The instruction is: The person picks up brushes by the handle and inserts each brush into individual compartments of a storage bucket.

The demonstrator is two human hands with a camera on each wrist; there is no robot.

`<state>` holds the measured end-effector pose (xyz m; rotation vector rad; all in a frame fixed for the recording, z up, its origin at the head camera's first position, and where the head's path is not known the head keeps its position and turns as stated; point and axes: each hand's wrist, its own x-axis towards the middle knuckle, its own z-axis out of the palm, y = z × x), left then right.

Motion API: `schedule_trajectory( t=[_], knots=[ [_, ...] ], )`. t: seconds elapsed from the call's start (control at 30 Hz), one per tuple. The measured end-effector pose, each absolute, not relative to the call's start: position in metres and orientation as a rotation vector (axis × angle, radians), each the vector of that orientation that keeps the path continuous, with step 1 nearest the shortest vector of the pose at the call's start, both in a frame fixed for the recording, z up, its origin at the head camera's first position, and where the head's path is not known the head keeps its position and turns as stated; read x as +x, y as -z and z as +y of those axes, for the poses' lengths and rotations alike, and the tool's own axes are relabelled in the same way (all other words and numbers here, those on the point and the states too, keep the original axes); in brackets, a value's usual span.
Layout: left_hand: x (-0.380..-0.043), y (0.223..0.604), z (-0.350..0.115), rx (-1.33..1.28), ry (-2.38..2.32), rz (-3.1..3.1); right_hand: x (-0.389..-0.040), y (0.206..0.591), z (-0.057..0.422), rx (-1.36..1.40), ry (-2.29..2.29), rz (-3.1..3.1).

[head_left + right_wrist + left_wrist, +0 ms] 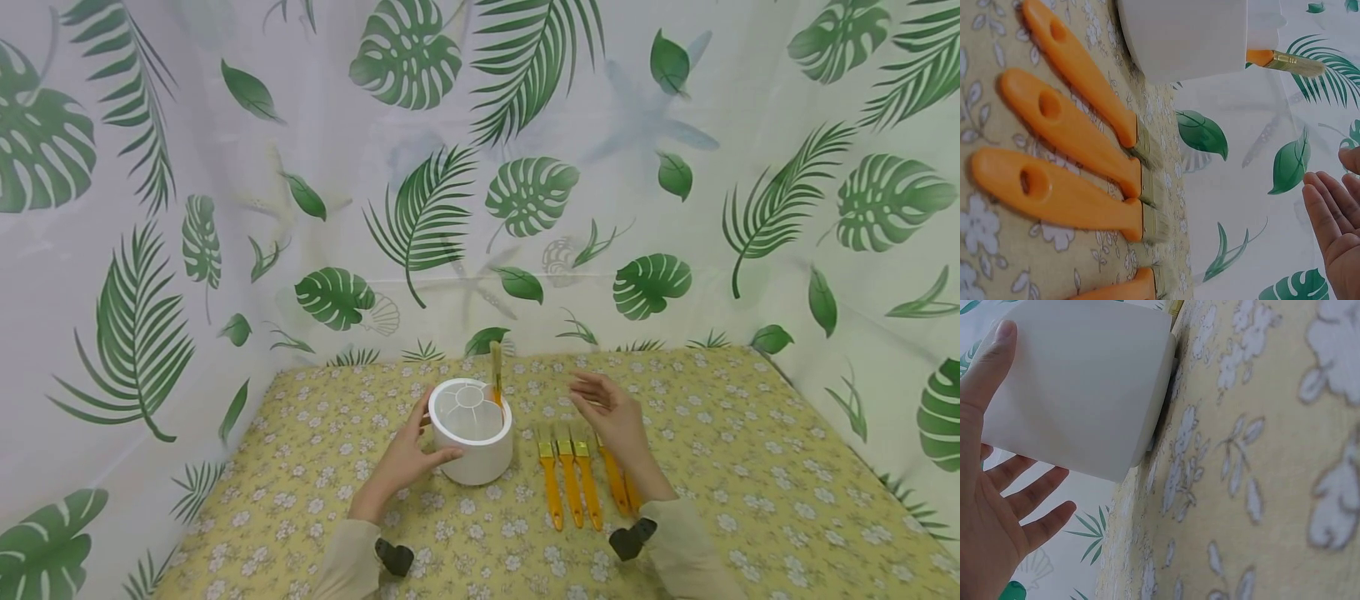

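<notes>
Flower-patterned table (262, 508): left hand (405, 458) grips white container (480, 463), fingers wide around its wall; one upright brush (497, 375), bristles up, sits inside. Right hand (613, 418), fingers loosely extended, is raised near orange-handled brushes (551, 487) lying right of the container.

1 brush (497, 373) stands in the cup (477, 463), left of the other brushes (572, 489).

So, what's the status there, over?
Left hand holds white holder; one brush inside. Right hand empty, near the lying brushes. Nothing seen between right hand and white holder.
</notes>
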<state>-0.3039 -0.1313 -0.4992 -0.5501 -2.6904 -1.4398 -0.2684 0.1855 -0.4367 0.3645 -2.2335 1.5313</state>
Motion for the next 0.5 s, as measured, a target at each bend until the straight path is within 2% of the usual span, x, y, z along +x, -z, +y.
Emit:
schedule_trajectory(
  t=[0.33,0.5],
  knots=[
    [-0.306,0.501,-0.133,-0.564,1.446,-2.686,-0.262,0.435,0.196,0.314,-1.449,-2.252],
    [-0.306,0.501,-0.134,-0.577,1.458,-2.672,-0.274,0.453,0.209,0.332,-1.446,-2.222]
  ],
)
